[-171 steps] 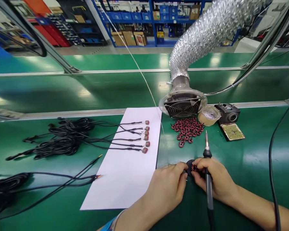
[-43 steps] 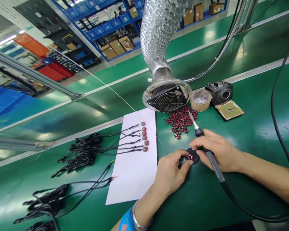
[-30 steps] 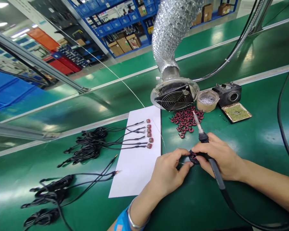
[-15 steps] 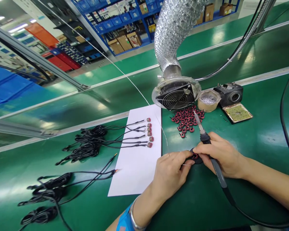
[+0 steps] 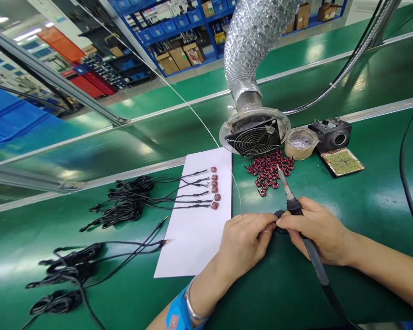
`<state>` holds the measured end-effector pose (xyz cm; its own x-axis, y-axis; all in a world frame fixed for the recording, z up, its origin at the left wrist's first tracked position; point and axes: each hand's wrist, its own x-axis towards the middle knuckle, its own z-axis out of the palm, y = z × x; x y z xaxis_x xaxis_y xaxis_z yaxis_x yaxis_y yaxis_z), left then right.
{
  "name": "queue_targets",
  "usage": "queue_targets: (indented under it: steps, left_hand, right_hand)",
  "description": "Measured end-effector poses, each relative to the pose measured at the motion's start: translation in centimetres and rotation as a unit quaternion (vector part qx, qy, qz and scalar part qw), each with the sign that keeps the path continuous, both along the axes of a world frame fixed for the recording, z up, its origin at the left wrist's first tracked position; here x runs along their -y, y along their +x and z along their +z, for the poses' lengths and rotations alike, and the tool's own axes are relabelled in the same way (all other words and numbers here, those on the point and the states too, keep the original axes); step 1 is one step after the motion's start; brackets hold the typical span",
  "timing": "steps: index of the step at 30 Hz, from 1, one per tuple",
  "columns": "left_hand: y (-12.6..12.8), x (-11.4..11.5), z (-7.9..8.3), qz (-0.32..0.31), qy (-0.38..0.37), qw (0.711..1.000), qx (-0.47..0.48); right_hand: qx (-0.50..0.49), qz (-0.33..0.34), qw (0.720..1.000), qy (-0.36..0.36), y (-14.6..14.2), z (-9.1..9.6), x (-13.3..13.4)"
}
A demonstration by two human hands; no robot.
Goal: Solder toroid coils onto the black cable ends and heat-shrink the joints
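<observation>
My right hand [image 5: 318, 233] is closed around a soldering iron [image 5: 294, 206], whose bare tip points up and away, near a heap of small red-and-black ring parts [image 5: 268, 169]. Its thumb and fingertips also meet my left fingertips over a round black disc [image 5: 281, 230] on the bench. My left hand [image 5: 244, 240] is closed with thin solder wire [image 5: 237, 190] running into it; a short end sticks out by the thumb. Whatever the joined fingertips pinch is hidden. A blue band and a metal bracelet circle my left wrist.
A white sheet [image 5: 199, 238] carries several red-ended motor-like parts [image 5: 214, 206] by cable ends. Coiled black cables [image 5: 129, 201] lie left. Above the heap hangs a fume fan [image 5: 254, 137] on a foil duct [image 5: 251, 46]. A round tub [image 5: 301, 153] and sponge tray [image 5: 344, 162] stand right.
The red-and-black ring seen at my fingertips over the disc is now covered. My left and right fingertips have come together. The iron has shifted slightly, still held in my right hand.
</observation>
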<state>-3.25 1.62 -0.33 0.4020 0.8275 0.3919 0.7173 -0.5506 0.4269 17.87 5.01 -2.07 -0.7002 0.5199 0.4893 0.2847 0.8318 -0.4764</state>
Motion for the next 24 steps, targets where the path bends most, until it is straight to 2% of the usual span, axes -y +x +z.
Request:
queue_targets:
  steps: [6,13,20,24]
  left_hand:
    - [-0.1,-0.1,0.2,-0.003,0.045,0.998,-0.035]
    - [-0.1,-0.1,0.4,-0.009,0.044,0.998,-0.037]
    - [-0.3,-0.3,-0.1,-0.01,0.05,0.998,-0.04]
    - [-0.1,-0.4,-0.4,-0.002,0.04,0.999,-0.032]
  right_hand:
    - [0.023,-0.01,0.999,0.037,0.0,0.2,0.1]
    - [0.025,-0.014,0.998,0.05,0.0,0.6,0.1]
    - [0.041,-0.01,0.991,0.124,0.2,1.0,-0.1]
    - [0.046,0.002,0.99,0.132,0.2,1.2,0.0]
